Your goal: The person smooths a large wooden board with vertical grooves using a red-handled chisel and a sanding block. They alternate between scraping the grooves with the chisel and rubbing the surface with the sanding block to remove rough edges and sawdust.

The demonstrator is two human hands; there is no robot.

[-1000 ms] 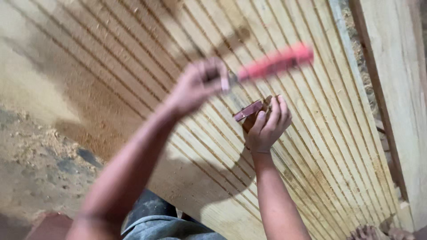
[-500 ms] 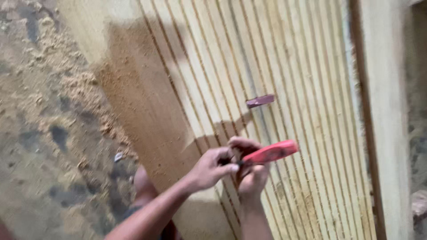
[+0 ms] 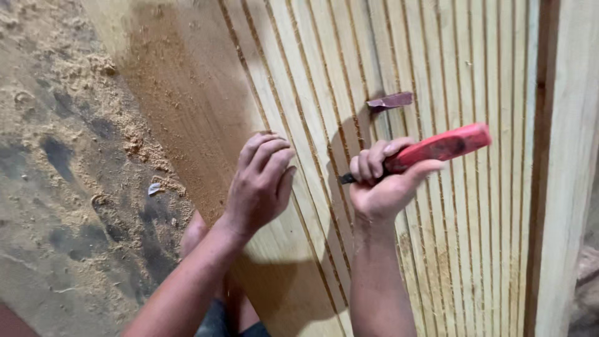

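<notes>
A: What has changed in the last second?

B: The view has swung left, so more of the sawdust floor (image 3: 68,156) shows. The left hand (image 3: 259,184) held the tool a moment ago; now it lies curled on the grooved panel (image 3: 312,75), fingers drawn together and holding nothing.

A: And the tool?

B: The red-handled chisel (image 3: 430,150) now sits in the right hand (image 3: 384,181), whose fingers are clamped round the handle near the blade end. The dark blade points left, just above the grooves.

A: That small dark piece?

B: The maroon scrap (image 3: 390,100), earlier by the right hand's fingers, lies on the panel above the chisel, apart from both hands.

A: Any packages, labels or signs?

B: None that I can see. There is only a small pale chip (image 3: 154,188) on the floor and a plain board (image 3: 574,187) at the right edge.
</notes>
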